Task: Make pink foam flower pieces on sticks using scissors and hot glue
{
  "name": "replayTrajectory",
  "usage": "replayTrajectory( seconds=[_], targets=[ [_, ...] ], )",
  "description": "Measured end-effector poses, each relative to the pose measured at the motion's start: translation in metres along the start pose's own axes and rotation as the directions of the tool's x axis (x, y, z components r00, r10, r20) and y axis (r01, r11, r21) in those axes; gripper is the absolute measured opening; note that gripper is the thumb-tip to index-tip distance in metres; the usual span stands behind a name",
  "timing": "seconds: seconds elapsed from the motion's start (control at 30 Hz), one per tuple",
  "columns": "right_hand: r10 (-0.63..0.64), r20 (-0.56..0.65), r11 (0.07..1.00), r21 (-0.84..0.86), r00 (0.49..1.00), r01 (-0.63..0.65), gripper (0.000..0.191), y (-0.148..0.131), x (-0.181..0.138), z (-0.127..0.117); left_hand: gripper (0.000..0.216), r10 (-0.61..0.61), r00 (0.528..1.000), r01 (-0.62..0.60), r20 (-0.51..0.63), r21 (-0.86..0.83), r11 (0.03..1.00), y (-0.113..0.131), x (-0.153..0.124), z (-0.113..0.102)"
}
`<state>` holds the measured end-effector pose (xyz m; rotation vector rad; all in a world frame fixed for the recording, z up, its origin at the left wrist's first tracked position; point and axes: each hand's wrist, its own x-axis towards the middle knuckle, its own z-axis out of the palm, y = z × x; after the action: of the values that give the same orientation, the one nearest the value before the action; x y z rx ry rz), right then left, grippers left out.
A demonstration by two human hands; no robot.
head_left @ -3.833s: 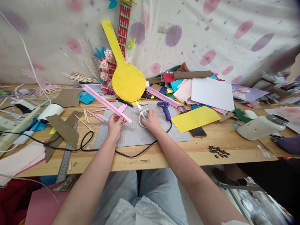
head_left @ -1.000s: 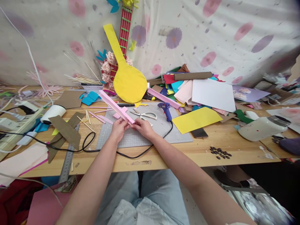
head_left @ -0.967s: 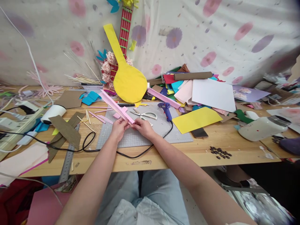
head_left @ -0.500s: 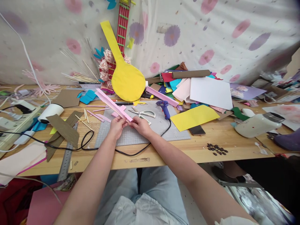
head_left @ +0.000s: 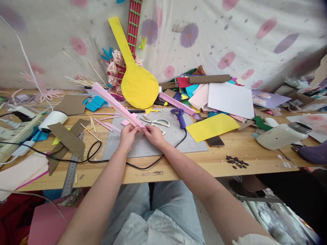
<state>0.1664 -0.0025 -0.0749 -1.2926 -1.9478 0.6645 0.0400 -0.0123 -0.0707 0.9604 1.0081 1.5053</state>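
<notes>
A long folded pink paper strip (head_left: 112,101) slants up and to the left from my fingers, above the grey cutting mat (head_left: 119,144). My left hand (head_left: 128,136) pinches its near end from the left. Close beside it, my right hand (head_left: 154,134) grips the same end from the right. Under the strip lies a small pink piece (head_left: 127,121). Scissors (head_left: 159,121) with pale handles rest on the mat behind my right hand. A blue glue gun (head_left: 179,117) stands to their right.
A yellow banjo-shaped cutout (head_left: 140,86) leans at the back. Coloured sheets (head_left: 230,98) pile up behind the mat. A black cord (head_left: 143,168) loops across the table front. At right are a white bottle (head_left: 282,136) and black seed-like pieces (head_left: 236,162); a metal ruler (head_left: 69,177) lies left.
The far end of the pink strip has swung up and left, and the strip has turned in my fingers. Both hands stay in nearly the same place.
</notes>
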Motion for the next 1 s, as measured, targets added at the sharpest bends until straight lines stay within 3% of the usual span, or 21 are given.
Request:
replayTrajectory(
  seconds=[0.37,0.7,1.0],
  targets=[
    [0.007,0.052,1.000,0.013,0.999,-0.007,0.021,-0.0013,-0.0019,-0.0034,0.024,-0.104,0.992,0.099,-0.065,-0.069,0.993,0.0032,0.0009,-0.0033],
    [-0.024,0.057,1.000,0.009,0.998,0.023,0.020,-0.0034,-0.0031,-0.0036,0.018,-0.140,0.970,0.130,-0.199,-0.063,0.990,0.0035,0.0011,0.0006],
    [0.021,0.165,0.934,0.348,0.986,-0.078,0.020,0.0058,-0.0022,-0.0010,0.026,-0.121,0.975,0.119,-0.188,-0.018,0.993,0.0029,0.0015,0.0035]
  ],
)
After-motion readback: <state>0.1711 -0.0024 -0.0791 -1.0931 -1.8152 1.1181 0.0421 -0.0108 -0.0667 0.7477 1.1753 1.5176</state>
